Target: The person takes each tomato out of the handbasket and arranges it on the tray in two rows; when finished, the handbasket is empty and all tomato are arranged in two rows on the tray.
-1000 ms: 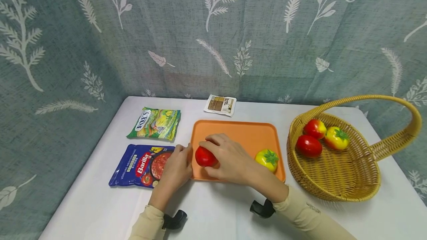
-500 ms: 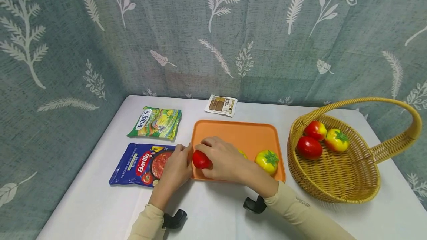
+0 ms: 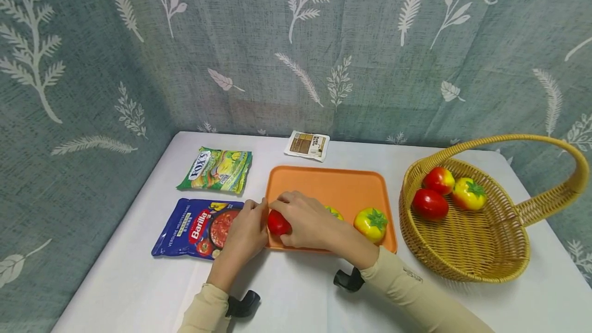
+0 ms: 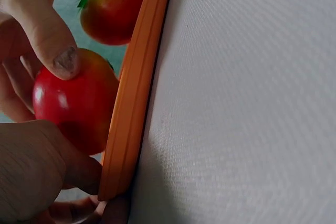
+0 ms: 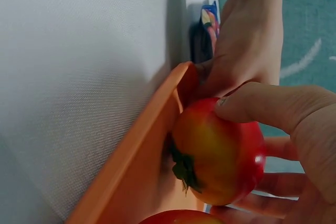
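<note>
Leaves (image 5: 184,169) on the red tomato (image 5: 220,153) show in the right wrist view, hidden in the head view. The right hand (image 3: 307,220) grips the tomato at the left end of the orange tray (image 3: 328,184); the left hand (image 3: 250,230) pinches its rim (image 4: 134,103). The blue pouch (image 3: 185,235) reads "Barilla", the green packet (image 3: 217,170) "FOX'S".

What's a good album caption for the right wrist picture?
Right-hand fingers hold a red-yellow fruit beside the left hand gripping the orange tray.
</note>
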### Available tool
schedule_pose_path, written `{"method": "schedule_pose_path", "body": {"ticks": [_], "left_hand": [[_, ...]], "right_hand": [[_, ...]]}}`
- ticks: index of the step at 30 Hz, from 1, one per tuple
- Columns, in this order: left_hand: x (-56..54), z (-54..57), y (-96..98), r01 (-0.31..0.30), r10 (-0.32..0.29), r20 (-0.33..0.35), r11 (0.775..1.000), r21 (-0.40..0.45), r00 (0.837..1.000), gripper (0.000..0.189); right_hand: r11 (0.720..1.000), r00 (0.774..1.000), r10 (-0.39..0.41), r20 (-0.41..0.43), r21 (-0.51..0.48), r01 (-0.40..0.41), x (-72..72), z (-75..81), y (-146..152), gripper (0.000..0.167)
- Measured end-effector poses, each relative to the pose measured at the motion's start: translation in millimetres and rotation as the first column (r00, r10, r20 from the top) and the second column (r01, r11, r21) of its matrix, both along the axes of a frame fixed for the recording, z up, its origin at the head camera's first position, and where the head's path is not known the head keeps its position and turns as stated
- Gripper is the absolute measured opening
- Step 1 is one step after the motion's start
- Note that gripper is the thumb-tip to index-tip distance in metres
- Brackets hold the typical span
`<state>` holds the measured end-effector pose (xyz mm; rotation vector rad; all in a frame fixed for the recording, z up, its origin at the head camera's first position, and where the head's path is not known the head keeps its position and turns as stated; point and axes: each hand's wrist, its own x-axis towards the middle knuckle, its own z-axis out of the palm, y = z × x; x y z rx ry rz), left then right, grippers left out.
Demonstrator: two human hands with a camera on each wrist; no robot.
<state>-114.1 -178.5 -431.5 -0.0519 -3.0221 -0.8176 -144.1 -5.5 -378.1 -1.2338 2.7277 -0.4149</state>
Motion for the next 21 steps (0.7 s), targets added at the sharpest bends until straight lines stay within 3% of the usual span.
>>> {"method": "schedule_pose_path", "body": {"ticks": [14,21], "left_hand": [[0.2,0.2,2.5,0.005,-0.005,-0.008,1.0,-0.012,1.0,0.067],[0.8,-0.4,1.9,0.01,-0.01,-0.025,1.0,-0.014,1.0,0.065]], "right_hand": [[0.999,0.999,-0.035,0.003,0.002,0.035,-0.7,1.3,6,0.069],[0.991,0.996,-0.044,-0.077,-0.128,0.034,9.5,20.0,34,0.067]]}}
